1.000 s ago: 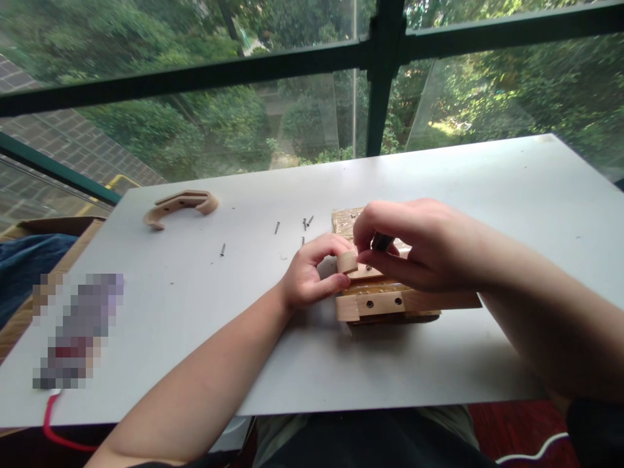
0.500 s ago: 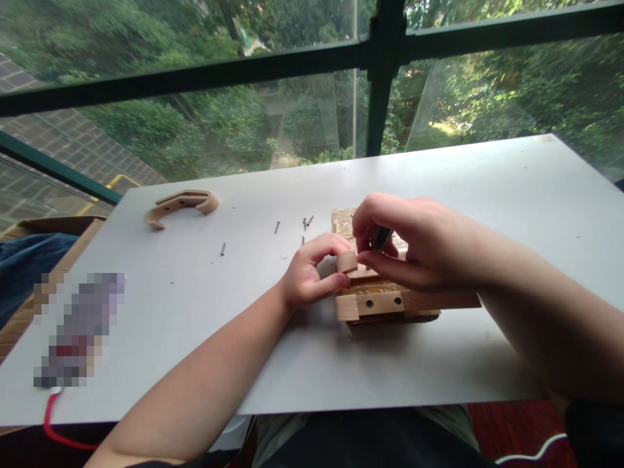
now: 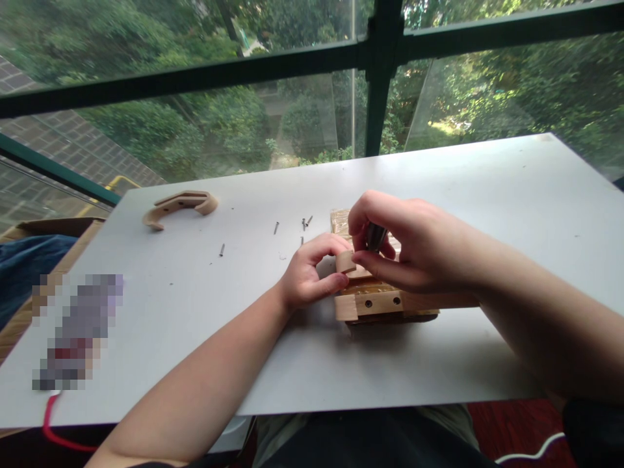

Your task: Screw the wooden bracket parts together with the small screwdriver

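Thumb and fingers of my left hand (image 3: pixel 314 270) are closed around the rounded end of a pale wooden piece (image 3: pixel 346 261). Just to its right, my right hand (image 3: pixel 400 240) grips a dark, shiny handle (image 3: pixel 375 236), which looks like a screwdriver's; its tip is hidden by my fingers. The wooden piece lies over a block wrapped in clear film (image 3: pixel 340 221), mostly covered by my hands. Along the block's near side runs a wooden bar (image 3: pixel 383 304) with two dark holes and a rounded left end.
A curved wooden part (image 3: pixel 181 201) lies at the back left of the white table (image 3: pixel 195 344). Several loose screws (image 3: pixel 276 227) are scattered left of the block. A blurred-out object (image 3: pixel 78 331) with a red cord (image 3: pixel 50 419) is at the left edge, near a cardboard box (image 3: pixel 73 260).
The dark handle and my right hand's fingers have shifted very slightly left. My left hand keeps its hold on the wooden piece.
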`<state>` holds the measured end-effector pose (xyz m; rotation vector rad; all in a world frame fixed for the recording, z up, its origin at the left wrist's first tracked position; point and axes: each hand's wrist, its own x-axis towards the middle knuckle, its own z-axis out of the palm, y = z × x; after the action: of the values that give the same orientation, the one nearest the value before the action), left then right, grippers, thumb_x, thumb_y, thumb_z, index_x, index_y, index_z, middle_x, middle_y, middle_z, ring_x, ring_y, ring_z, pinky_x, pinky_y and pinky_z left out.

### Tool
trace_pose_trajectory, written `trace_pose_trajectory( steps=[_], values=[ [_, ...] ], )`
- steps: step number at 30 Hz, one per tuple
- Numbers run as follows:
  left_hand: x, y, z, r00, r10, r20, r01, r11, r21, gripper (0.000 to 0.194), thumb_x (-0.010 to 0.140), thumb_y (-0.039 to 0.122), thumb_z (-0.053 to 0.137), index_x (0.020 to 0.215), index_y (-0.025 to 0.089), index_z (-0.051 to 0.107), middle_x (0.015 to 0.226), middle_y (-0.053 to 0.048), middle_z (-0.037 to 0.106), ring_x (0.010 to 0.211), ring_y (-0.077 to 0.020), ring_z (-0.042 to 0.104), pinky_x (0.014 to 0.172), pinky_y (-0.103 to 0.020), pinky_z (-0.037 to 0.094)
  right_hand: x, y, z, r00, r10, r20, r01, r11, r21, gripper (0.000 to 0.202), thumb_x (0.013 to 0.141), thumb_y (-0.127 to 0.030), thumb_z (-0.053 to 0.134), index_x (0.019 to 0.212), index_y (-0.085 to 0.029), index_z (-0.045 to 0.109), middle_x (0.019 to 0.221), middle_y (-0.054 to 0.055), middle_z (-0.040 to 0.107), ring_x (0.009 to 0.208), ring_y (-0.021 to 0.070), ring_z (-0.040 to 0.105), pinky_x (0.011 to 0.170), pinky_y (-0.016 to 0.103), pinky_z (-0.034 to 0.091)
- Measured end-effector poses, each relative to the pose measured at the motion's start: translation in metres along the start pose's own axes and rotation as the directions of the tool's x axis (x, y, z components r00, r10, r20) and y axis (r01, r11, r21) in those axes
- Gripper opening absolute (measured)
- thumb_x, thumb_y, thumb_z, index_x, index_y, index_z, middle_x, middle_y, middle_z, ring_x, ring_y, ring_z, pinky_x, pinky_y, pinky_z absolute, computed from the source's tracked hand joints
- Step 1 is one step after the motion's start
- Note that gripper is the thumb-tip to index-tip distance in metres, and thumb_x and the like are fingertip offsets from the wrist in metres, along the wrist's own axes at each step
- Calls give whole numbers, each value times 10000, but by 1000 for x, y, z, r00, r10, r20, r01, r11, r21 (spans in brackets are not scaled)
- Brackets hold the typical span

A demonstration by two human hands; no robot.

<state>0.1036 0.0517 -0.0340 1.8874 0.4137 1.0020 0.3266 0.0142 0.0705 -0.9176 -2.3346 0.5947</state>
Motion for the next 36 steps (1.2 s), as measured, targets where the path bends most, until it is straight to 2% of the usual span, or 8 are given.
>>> trace_pose_trajectory(
  steps=[12,36],
  values=[
    [1,0,0,1000,6,3,-6,1000,11,283,835,444,722,919,180,662,977,-101,670,967,-247,619,920,-407,505,2,7,2,999,-45,-24,45,999,6,147,908,-207,572,1046,-196,521,833,-4,615,670,98,524,570,243,358],
    [1,0,1,1000,10,-12,-10,1000,7,266,833,420,726,926,180,659,967,-96,673,953,-240,623,898,-392,512,1,5,3,999,-30,-27,30,999,18,154,905,-190,567,1049,-198,516,845,-1,622,690,106,537,589,251,372]
  ],
)
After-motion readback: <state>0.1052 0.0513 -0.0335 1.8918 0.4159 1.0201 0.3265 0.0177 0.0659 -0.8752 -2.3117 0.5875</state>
